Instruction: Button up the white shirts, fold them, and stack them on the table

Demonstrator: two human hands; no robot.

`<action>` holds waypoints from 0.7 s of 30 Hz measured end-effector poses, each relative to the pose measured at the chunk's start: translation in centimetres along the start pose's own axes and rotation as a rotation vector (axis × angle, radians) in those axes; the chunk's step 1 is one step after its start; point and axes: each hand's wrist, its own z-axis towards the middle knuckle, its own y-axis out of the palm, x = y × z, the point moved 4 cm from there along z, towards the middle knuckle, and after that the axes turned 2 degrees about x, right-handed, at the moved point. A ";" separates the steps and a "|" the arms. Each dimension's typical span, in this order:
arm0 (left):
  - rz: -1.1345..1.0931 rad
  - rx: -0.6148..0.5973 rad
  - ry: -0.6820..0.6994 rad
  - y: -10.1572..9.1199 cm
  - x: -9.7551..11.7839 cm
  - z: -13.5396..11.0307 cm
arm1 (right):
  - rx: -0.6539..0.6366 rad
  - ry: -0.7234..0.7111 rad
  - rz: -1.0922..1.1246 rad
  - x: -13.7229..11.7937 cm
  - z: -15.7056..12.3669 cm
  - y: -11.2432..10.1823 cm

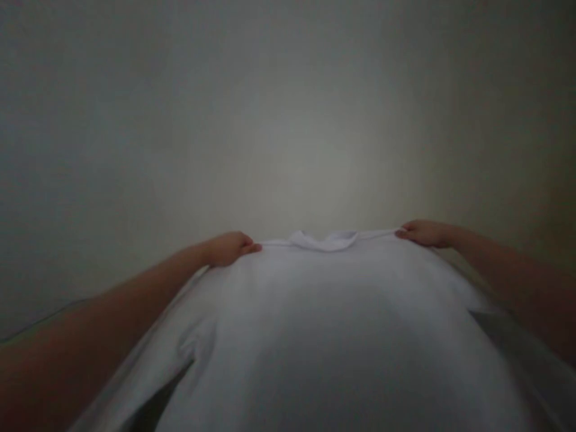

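Observation:
A white shirt (324, 324) hangs spread out before me, its collar (324, 242) at the top middle and a sleeve falling away on each side. My left hand (228, 248) pinches the shirt at the left shoulder. At the right shoulder, the fingers of my right hand (423, 233) are closed on the cloth. Between the two hands the shoulder line is stretched nearly straight. The lower part of the shirt runs out of view at the bottom.
A plain pale wall (297, 120) fills the view behind the shirt. A thin dark cable or line (45, 318) runs along the wall at the lower left. The picture is dim and slightly blurred.

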 end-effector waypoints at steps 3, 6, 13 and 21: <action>-0.065 -0.055 -0.055 6.3 -1.5 -0.9 | -0.194 -0.021 -0.027 -0.6 1.1 6.0; -0.097 -0.111 -0.101 11.0 -2.7 -2.1 | -0.195 -0.012 -0.068 -1.4 1.9 10.3; 0.033 -0.180 -0.163 13.4 -5.8 -3.0 | 0.020 0.008 -0.171 -3.7 6.5 12.2; 0.239 -0.033 -0.153 9.2 0.5 -0.6 | 0.021 -0.128 -0.362 -10.1 6.9 11.1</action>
